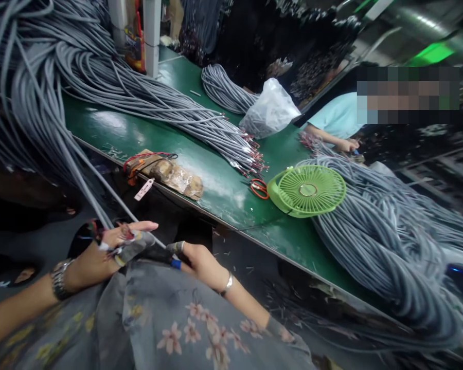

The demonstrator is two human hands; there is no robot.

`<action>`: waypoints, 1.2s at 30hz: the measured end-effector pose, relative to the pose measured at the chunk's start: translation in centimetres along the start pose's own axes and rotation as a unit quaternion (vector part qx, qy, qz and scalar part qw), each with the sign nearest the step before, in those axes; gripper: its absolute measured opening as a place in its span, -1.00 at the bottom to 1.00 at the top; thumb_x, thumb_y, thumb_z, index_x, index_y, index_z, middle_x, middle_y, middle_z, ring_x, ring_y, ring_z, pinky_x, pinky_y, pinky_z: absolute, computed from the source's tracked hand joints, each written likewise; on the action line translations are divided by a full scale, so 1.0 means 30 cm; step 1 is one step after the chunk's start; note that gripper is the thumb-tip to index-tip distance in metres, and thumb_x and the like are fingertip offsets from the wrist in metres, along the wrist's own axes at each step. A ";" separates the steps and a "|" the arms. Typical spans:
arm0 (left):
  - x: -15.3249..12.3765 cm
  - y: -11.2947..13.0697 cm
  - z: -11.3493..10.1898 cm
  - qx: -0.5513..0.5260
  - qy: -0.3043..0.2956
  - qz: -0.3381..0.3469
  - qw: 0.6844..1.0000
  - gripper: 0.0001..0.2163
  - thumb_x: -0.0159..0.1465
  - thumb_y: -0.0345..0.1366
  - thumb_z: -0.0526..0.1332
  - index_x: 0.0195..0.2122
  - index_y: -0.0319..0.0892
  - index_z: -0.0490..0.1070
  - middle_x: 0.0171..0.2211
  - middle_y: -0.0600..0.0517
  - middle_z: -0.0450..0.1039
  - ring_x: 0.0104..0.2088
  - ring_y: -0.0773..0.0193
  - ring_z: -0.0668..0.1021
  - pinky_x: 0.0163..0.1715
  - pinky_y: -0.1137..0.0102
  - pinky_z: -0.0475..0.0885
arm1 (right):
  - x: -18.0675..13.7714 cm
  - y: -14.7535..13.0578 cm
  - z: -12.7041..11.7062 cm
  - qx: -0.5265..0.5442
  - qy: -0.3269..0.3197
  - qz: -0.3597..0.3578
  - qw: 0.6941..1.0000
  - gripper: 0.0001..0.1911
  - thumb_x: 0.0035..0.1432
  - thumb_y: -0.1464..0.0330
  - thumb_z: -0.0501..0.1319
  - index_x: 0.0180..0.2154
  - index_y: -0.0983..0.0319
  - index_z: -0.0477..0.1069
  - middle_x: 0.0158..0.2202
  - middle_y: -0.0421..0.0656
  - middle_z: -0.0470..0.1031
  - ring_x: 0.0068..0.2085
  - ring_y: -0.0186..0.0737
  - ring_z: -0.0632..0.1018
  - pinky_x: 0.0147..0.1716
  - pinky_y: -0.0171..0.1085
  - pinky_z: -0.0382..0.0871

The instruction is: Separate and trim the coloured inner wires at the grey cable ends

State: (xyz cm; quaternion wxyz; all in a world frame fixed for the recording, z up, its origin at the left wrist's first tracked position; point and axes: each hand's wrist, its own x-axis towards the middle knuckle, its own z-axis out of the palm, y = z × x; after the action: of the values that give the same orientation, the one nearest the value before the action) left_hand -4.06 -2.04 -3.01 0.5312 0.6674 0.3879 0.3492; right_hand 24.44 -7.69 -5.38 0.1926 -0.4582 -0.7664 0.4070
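My left hand (125, 244), with a metal watch on its wrist and tape around its fingers, is closed on grey cables (88, 187) near my lap. Stripped coloured wire ends (98, 234) stick out beside its knuckles. One thin grey cable (159, 241) runs across to my right hand (200, 262), whose taped fingers are closed around it. Something small and blue (176, 264) shows at the right fingers; its kind is unclear. My floral grey clothing (193, 329) lies below both hands.
Along the green table (111, 128) lies a long cable bundle (170, 113). A wooden block (177, 177), orange-handled scissors (259, 189), a green fan (308, 190) and a plastic bag (272, 110) rest there. More cables (389, 252) hang off the right side. Another person (335, 121) works across the table.
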 end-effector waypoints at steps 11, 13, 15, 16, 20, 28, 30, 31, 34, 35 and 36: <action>-0.062 0.001 -0.030 0.143 0.084 -0.149 0.975 -0.76 0.11 -0.02 0.34 -0.54 -0.04 0.52 -0.56 -0.01 0.56 -0.49 0.09 0.56 -0.40 0.31 0.52 | 0.277 -0.120 0.089 0.507 0.124 0.054 0.851 -0.30 -0.18 -0.15 0.60 -0.17 0.18 0.52 -0.32 -0.21 0.63 -0.40 -0.27 0.61 -0.36 -0.26 0.57; -0.081 0.000 -0.039 0.127 0.121 -0.176 0.969 -0.75 0.04 0.01 0.38 -0.58 -0.03 0.52 -0.59 -0.02 0.55 -0.51 0.09 0.56 -0.41 0.30 0.53 | 0.330 -0.126 0.143 0.532 0.110 0.058 0.837 -0.26 -0.28 -0.15 0.62 -0.21 0.18 0.51 -0.40 -0.26 0.57 -0.46 -0.32 0.54 -0.38 -0.27 0.54; -0.084 0.009 -0.045 0.108 0.122 -0.192 0.968 -0.72 -0.02 0.06 0.42 -0.62 -0.02 0.53 -0.60 -0.02 0.56 -0.51 0.08 0.57 -0.39 0.29 0.55 | 0.374 -0.136 0.170 0.519 0.101 0.053 0.847 -0.32 -0.27 -0.13 0.62 -0.28 0.19 0.53 -0.43 -0.28 0.52 -0.48 -0.34 0.49 -0.39 -0.28 0.50; -0.080 0.016 -0.047 0.096 0.117 -0.198 0.968 -0.70 -0.04 0.08 0.44 -0.63 -0.02 0.54 -0.60 -0.03 0.58 -0.49 0.06 0.59 -0.36 0.28 0.56 | 0.392 -0.141 0.173 0.506 0.096 0.050 0.856 -0.36 -0.25 -0.11 0.62 -0.31 0.19 0.53 -0.44 -0.28 0.51 -0.47 -0.35 0.48 -0.38 -0.28 0.49; -0.044 0.045 -0.057 0.006 0.111 -0.219 0.970 -0.61 -0.12 0.18 0.51 -0.54 -0.04 0.63 -0.46 -0.06 0.70 -0.36 -0.01 0.67 -0.22 0.24 0.60 | 0.453 -0.154 0.152 0.468 0.054 0.021 0.882 -0.43 -0.27 -0.06 0.65 -0.44 0.20 0.52 -0.47 -0.29 0.48 -0.41 -0.33 0.45 -0.30 -0.27 0.45; 0.009 0.014 -0.032 -0.048 0.124 -0.223 0.966 -0.61 -0.03 0.14 0.42 -0.63 -0.08 0.47 -0.63 0.06 0.51 -0.60 0.26 0.48 -0.52 0.38 0.40 | 0.460 -0.143 0.157 0.463 0.086 0.097 0.877 -0.41 -0.18 -0.10 0.60 -0.40 0.19 0.48 -0.51 -0.32 0.43 -0.53 -0.39 0.35 -0.47 -0.31 0.35; 0.014 0.007 -0.025 -0.031 0.119 -0.226 0.966 -0.64 -0.02 0.11 0.40 -0.64 -0.08 0.46 -0.65 0.07 0.49 -0.62 0.28 0.47 -0.54 0.38 0.39 | 0.451 -0.138 0.158 0.472 0.106 0.122 0.867 -0.42 -0.19 -0.07 0.61 -0.38 0.18 0.45 -0.50 -0.32 0.45 -0.53 -0.38 0.37 -0.47 -0.31 0.36; 0.017 0.007 -0.024 -0.028 0.112 -0.234 0.965 -0.65 -0.03 0.10 0.39 -0.64 -0.08 0.48 -0.65 0.06 0.49 -0.62 0.26 0.49 -0.54 0.38 0.41 | 0.448 -0.135 0.157 0.474 0.113 0.131 0.863 -0.42 -0.19 -0.05 0.62 -0.38 0.17 0.43 -0.50 -0.32 0.45 -0.52 -0.37 0.38 -0.47 -0.31 0.36; 0.032 0.017 -0.023 -0.049 0.092 -0.270 0.957 -0.68 -0.09 0.07 0.44 -0.57 -0.09 0.55 -0.58 -0.01 0.60 -0.52 0.15 0.62 -0.50 0.35 0.49 | 0.452 -0.129 0.140 0.478 0.126 0.133 0.859 -0.42 -0.25 0.00 0.65 -0.41 0.17 0.40 -0.51 -0.34 0.42 -0.47 -0.35 0.41 -0.42 -0.31 0.37; 0.038 0.021 -0.023 -0.063 0.088 -0.278 0.955 -0.67 -0.11 0.06 0.47 -0.55 -0.10 0.58 -0.54 -0.04 0.64 -0.48 0.10 0.66 -0.48 0.34 0.52 | 0.456 -0.128 0.131 0.480 0.126 0.127 0.859 -0.41 -0.28 0.01 0.66 -0.42 0.18 0.40 -0.51 -0.34 0.42 -0.46 -0.35 0.41 -0.40 -0.32 0.38; 0.043 0.025 -0.023 -0.073 0.084 -0.281 0.953 -0.67 -0.13 0.05 0.49 -0.53 -0.10 0.59 -0.51 -0.06 0.66 -0.46 0.08 0.68 -0.47 0.34 0.54 | 0.461 -0.127 0.121 0.482 0.119 0.122 0.859 -0.40 -0.32 0.02 0.67 -0.44 0.18 0.41 -0.51 -0.34 0.42 -0.45 -0.36 0.41 -0.38 -0.31 0.38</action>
State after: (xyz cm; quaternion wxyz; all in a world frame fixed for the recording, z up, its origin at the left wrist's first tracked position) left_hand -3.98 -0.70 -2.08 0.6204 0.4591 0.5763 0.2686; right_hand 12.94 1.63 -5.56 0.4277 -0.4427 -0.3834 0.6885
